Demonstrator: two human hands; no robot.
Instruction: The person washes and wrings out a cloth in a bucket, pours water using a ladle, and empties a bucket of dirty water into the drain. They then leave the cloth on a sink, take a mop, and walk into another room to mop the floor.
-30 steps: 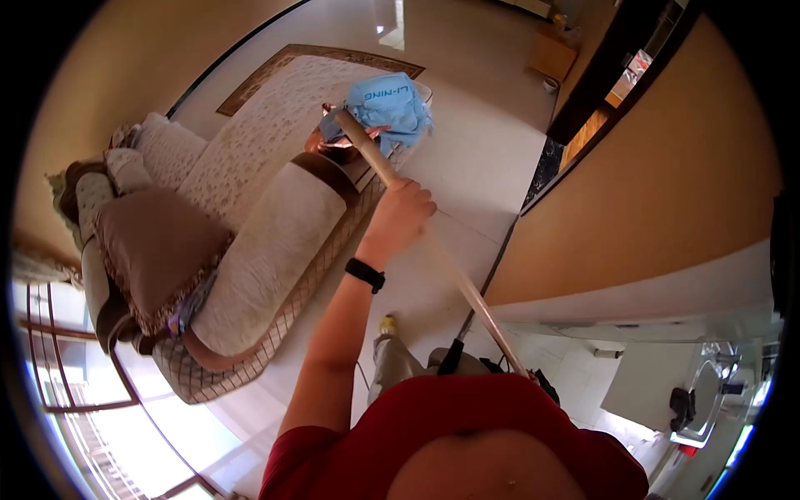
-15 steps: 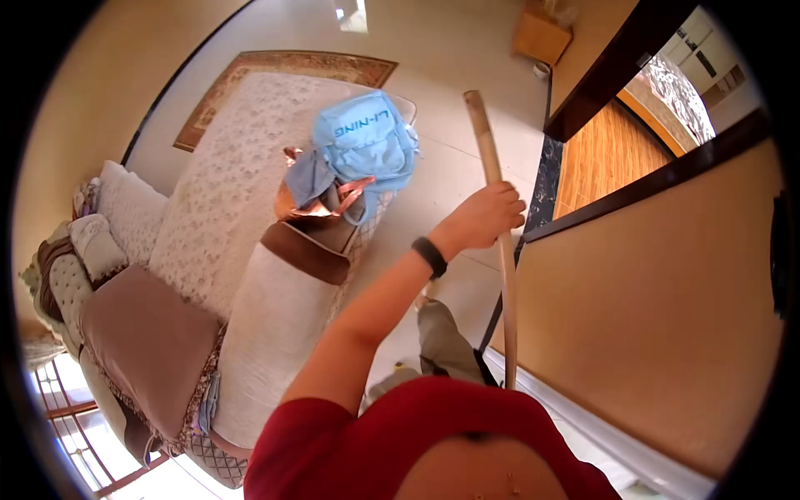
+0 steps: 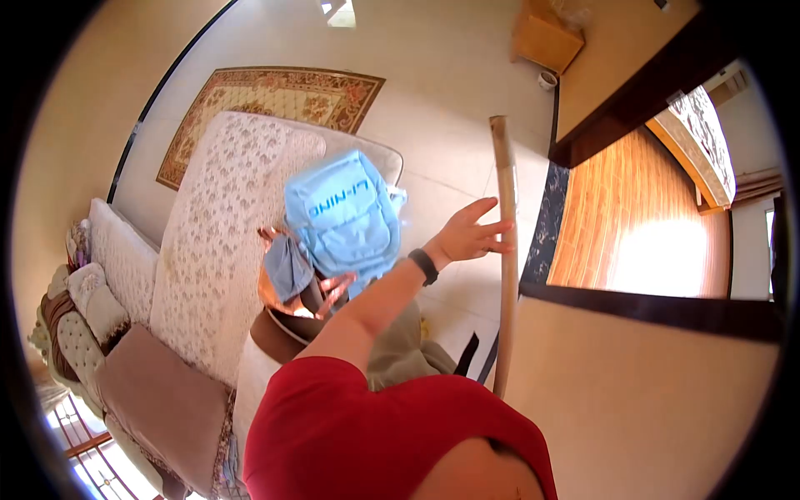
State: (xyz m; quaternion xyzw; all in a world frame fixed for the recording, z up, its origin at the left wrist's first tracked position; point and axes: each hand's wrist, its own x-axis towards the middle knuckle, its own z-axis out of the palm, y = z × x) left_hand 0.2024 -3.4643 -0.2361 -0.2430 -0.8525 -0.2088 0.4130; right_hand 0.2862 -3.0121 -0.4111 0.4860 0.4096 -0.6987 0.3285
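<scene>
My left hand, with a dark band at the wrist, reaches across my body to a long pale pole. Its fingers are spread, not wrapped round the pole, and the fingertips overlap the pole's side; whether they touch it I cannot tell. The pole stands close to the wall panel, and its lower part is hidden behind my red shirt. My right hand is out of view.
Left of me is a bed with a floral mattress, bearing a light blue backpack and a brown pillow. Beyond it lies a patterned rug. On the right, a dark-framed doorway opens onto a wooden floor.
My left hand was wrapped round the pole and has loosened, fingers now spread. The pole stands more upright. My view has shifted, showing more of the rug and doorway.
</scene>
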